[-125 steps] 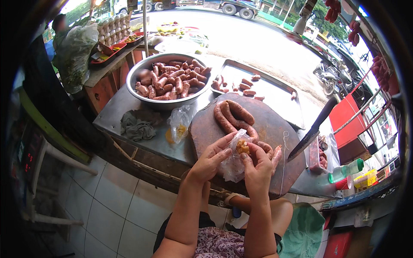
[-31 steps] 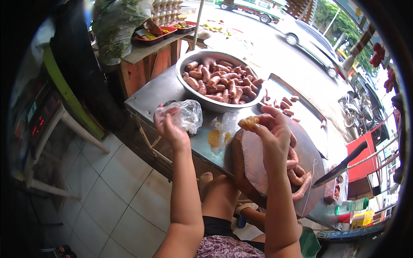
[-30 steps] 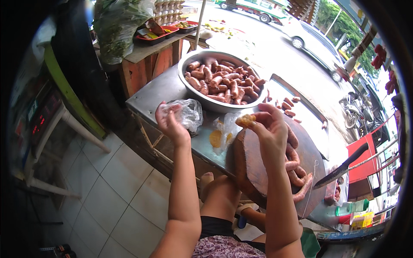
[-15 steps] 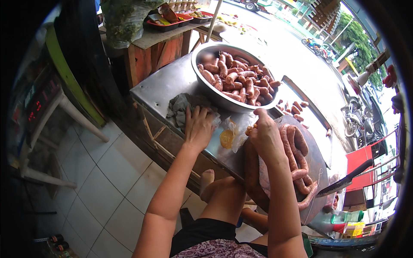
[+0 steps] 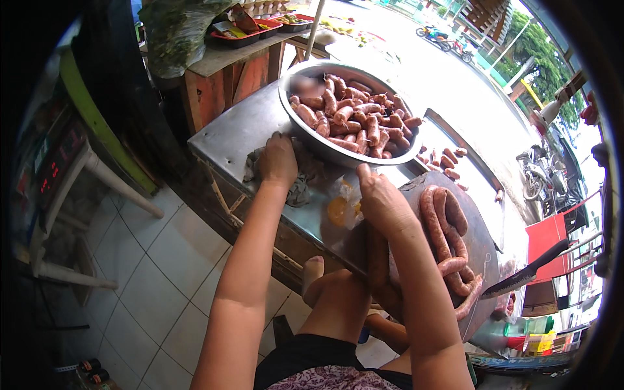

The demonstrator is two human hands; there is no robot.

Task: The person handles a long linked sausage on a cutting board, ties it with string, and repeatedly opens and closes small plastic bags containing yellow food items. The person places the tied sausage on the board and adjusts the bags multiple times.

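My left hand [image 5: 279, 158] is curled on a crumpled grey cloth [image 5: 296, 194] on the steel table [image 5: 227, 130], left of the bowl. My right hand [image 5: 379, 197], fingers closed, is over a clear bag with yellow contents [image 5: 338, 210]; what it holds is hidden. A large metal bowl [image 5: 288, 82] of short sausages [image 5: 372, 130] stands behind both hands. Long sausage coils [image 5: 442, 227] lie on a round wooden board [image 5: 479, 249] beside my right forearm, with white string at its right. A black-handled knife [image 5: 523, 272] lies across the board's right edge.
A metal tray [image 5: 463, 141] holds more sausages behind the board. A wooden stand [image 5: 240, 75] bears red trays and bagged greens at the back left. A white chair [image 5: 104, 173] with a red-digit device stands left. Tiled floor [image 5: 156, 266] lies below. A street with motorbikes is beyond.
Both hands have come down from mid-air to the table. The plastic bag in my left hand is no longer visible; that hand is on the cloth. The food piece in my right hand is hidden.
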